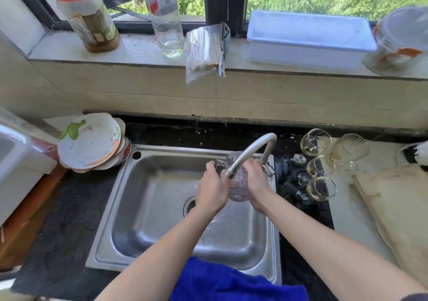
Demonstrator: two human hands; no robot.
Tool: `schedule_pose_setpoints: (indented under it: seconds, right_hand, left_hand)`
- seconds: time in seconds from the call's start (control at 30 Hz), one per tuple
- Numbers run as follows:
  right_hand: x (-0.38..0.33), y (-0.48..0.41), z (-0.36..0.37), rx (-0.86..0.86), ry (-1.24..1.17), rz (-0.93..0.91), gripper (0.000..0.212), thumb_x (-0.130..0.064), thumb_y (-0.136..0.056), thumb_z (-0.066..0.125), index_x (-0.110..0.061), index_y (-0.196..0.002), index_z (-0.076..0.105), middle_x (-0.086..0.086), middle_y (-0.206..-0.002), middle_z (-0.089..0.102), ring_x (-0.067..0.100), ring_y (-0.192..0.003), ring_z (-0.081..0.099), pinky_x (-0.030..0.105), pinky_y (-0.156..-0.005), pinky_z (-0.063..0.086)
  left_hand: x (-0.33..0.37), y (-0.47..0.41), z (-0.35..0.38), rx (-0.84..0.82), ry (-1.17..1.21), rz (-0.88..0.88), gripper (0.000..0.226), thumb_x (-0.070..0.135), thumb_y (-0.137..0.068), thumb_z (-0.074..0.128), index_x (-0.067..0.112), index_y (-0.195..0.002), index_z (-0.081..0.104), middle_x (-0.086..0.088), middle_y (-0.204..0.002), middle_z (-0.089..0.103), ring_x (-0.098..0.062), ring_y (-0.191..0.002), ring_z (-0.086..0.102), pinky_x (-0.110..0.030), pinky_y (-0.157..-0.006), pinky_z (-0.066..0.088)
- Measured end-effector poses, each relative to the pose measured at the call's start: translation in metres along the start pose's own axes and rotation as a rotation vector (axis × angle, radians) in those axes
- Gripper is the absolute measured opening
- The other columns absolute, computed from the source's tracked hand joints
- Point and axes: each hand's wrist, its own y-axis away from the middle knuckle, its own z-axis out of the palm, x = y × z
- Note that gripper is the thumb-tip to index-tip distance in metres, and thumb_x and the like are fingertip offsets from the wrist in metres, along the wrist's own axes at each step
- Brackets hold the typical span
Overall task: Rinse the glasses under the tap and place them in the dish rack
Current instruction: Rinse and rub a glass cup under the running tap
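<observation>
The left hand (212, 188) and the right hand (256, 178) grip the clear ribbed glass mug (238, 186) just under the curved steel tap (252, 150); this looks like the rinsing step. Next it needs a steady carry to the dish rack, which is not visible.
</observation>
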Motion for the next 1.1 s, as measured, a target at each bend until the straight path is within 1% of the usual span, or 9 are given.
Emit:
schedule_pose_setpoints:
  seconds: [0.13, 0.27, 0.37, 0.43, 0.57, 0.67, 0.8, 0.93, 1.1]
  right_hand:
    - [0.006, 0.002, -0.002, 0.029, 0.062, -0.034, 0.044, -0.057, -0.08, 0.053, -0.027, -0.111, 0.061, 0.003, -0.106, 0.07, 0.02, -0.1, 0.068, 0.049, -0.091, 0.053]
    - [-0.004, 0.007, -0.003, 0.008, 0.05, -0.021, 0.049, -0.053, -0.085, 0.056, -0.019, -0.121, 0.054, 0.005, -0.111, 0.067, 0.022, -0.104, 0.066, 0.047, -0.093, 0.052]
    - [0.001, 0.023, 0.0, -0.044, 0.116, -0.021, 0.04, -0.045, -0.095, 0.051, -0.024, -0.128, 0.047, -0.006, -0.12, 0.058, 0.012, -0.11, 0.056, 0.037, -0.097, 0.046]
    - [-0.002, 0.023, 0.002, -0.015, 0.045, -0.027, 0.041, -0.044, -0.093, 0.052, -0.018, -0.125, 0.051, 0.004, -0.118, 0.064, 0.017, -0.104, 0.064, 0.039, -0.09, 0.052]
    - [0.001, 0.007, -0.003, 0.113, -0.057, -0.033, 0.044, -0.05, -0.08, 0.052, -0.018, -0.109, 0.057, 0.017, -0.107, 0.067, 0.031, -0.098, 0.067, 0.053, -0.091, 0.053]
    - [0.007, 0.015, -0.004, 0.057, 0.007, -0.067, 0.047, -0.052, -0.082, 0.051, -0.019, -0.115, 0.057, 0.012, -0.108, 0.068, 0.026, -0.098, 0.069, 0.05, -0.089, 0.055]
    - [0.003, 0.006, -0.013, 0.156, -0.088, -0.021, 0.064, -0.057, -0.082, 0.053, -0.018, -0.131, 0.046, 0.013, -0.125, 0.06, 0.03, -0.113, 0.061, 0.051, -0.096, 0.05]
    - [0.006, 0.027, -0.013, 0.093, -0.039, -0.052, 0.045, -0.041, -0.098, 0.049, -0.021, -0.137, 0.038, 0.006, -0.125, 0.056, 0.021, -0.106, 0.059, 0.039, -0.091, 0.05]
    - [0.013, 0.007, -0.022, 0.188, -0.123, -0.019, 0.057, -0.054, -0.082, 0.054, -0.017, -0.126, 0.049, 0.015, -0.115, 0.065, 0.031, -0.102, 0.066, 0.054, -0.092, 0.052]
  left_hand:
    - [0.007, -0.006, 0.001, 0.04, -0.236, 0.057, 0.028, 0.029, -0.097, 0.036, 0.012, -0.118, 0.046, -0.013, -0.116, 0.057, -0.038, -0.105, 0.054, -0.038, -0.074, 0.033]
    - [0.004, -0.012, 0.003, 0.006, -0.025, 0.055, 0.018, 0.019, -0.096, 0.036, 0.011, -0.097, 0.052, -0.008, -0.087, 0.057, -0.034, -0.087, 0.054, -0.037, -0.068, 0.036]
    - [-0.007, -0.036, 0.001, 0.014, 0.171, -0.06, 0.035, 0.02, -0.097, 0.033, 0.006, -0.074, 0.056, -0.024, -0.079, 0.06, -0.043, -0.08, 0.06, -0.042, -0.065, 0.045]
    - [-0.004, -0.034, 0.006, -0.001, 0.215, -0.058, 0.033, 0.017, -0.094, 0.036, 0.008, -0.066, 0.052, -0.028, -0.075, 0.057, -0.041, -0.066, 0.055, -0.034, -0.055, 0.036]
    - [0.0, -0.022, 0.018, -0.06, 0.374, -0.112, 0.017, 0.012, -0.094, 0.039, 0.01, -0.081, 0.05, -0.006, -0.064, 0.047, -0.017, -0.049, 0.04, -0.021, -0.038, 0.03]
    - [0.002, -0.027, 0.016, 0.029, 0.362, -0.073, 0.021, 0.016, -0.093, 0.043, 0.017, -0.075, 0.053, 0.001, -0.068, 0.051, -0.024, -0.066, 0.048, -0.032, -0.056, 0.039]
    - [0.008, -0.009, 0.026, -0.009, 0.29, 0.01, 0.022, 0.009, -0.093, 0.05, 0.015, -0.113, 0.057, -0.004, -0.098, 0.063, -0.021, -0.085, 0.057, -0.029, -0.065, 0.043]
    - [0.009, -0.019, 0.022, 0.001, 0.211, 0.039, 0.015, 0.0, -0.086, 0.047, 0.013, -0.081, 0.055, -0.002, -0.074, 0.055, -0.024, -0.072, 0.049, -0.033, -0.059, 0.037]
    - [0.009, -0.012, 0.026, -0.09, 0.342, -0.02, 0.017, 0.013, -0.093, 0.044, 0.024, -0.084, 0.053, -0.001, -0.072, 0.053, -0.023, -0.057, 0.049, -0.031, -0.049, 0.042]
